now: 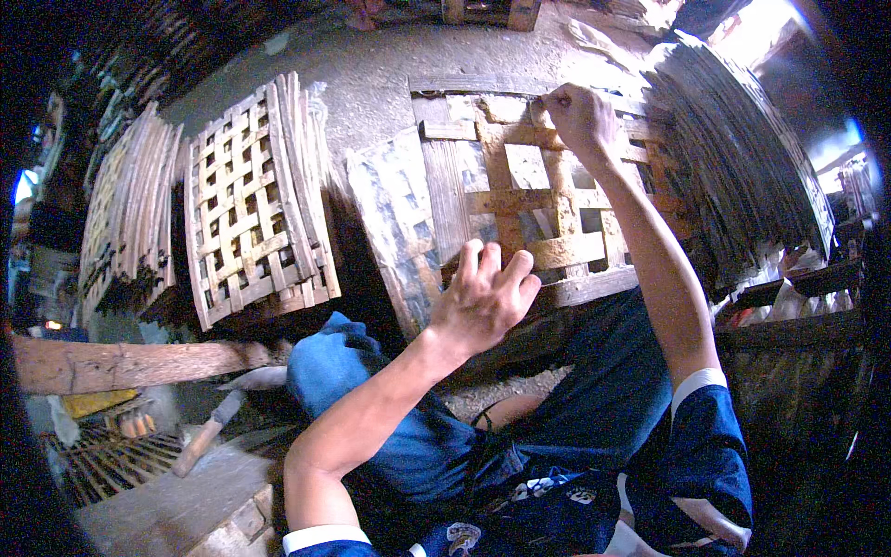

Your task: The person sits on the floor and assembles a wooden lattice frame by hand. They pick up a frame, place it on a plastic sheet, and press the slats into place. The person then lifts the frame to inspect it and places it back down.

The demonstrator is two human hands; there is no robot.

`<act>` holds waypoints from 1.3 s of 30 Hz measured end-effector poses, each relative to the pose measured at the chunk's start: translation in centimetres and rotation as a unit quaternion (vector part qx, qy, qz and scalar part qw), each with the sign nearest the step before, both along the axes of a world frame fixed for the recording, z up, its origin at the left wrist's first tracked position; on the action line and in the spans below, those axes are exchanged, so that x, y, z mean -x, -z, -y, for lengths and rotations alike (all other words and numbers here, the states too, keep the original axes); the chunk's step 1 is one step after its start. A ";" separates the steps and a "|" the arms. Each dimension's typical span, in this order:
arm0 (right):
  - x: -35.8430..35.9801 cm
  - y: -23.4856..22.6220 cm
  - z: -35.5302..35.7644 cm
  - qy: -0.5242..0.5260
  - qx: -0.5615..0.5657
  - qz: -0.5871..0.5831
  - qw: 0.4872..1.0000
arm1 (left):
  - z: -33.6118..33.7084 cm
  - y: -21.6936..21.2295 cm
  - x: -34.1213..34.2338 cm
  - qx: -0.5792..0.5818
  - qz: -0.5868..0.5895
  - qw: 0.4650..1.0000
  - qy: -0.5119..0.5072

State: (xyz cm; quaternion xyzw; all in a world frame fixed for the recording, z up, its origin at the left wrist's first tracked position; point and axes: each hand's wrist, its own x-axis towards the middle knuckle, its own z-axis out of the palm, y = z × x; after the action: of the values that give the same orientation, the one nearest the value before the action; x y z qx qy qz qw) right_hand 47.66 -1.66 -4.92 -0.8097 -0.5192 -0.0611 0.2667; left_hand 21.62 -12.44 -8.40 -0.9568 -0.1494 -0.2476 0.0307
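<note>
A wooden-framed panel woven from broad tan strips [557, 246] lies in front of me, with gaps between its strips. Above its near left part is my left hand [487, 295], fingers bent and slightly apart, with nothing visible in it. My right hand [583, 121] is at the panel's far edge, fingers pinched together; whatever is between the fingertips is too small or hidden to tell. A short wooden block [447, 131] sits at the far left corner of the frame. Left of the panel, a sheet with a faded printed surface [394, 218] leans against the frame.
Woven lattice panels [239, 200] stand stacked at the left, with another stack [130, 204] beyond. A tall stack of thin grey frames [742, 148] stands at the right. At lower left are a wooden beam [139, 364] and a wooden-handled hammer [209, 434] on a bench.
</note>
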 end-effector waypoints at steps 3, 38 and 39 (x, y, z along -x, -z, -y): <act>-1.2 0.9 -0.1 -0.024 0.007 -0.002 1.000 | 0.2 0.2 -0.2 0.007 0.005 1.000 -0.005; -16.0 1.5 5.9 -0.045 -0.083 -0.252 0.963 | -9.0 -1.2 7.3 0.713 0.475 0.515 -0.026; -15.5 1.2 5.8 -0.048 -0.063 -0.243 0.967 | -9.1 -1.7 7.3 0.721 0.483 0.496 0.014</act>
State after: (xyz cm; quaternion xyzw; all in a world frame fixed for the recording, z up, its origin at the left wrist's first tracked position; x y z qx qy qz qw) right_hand 63.14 -7.51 -6.17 -0.7557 -0.4724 0.1180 0.4380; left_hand 14.32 -3.38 -6.72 -0.3791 -0.2540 -0.4778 -0.7506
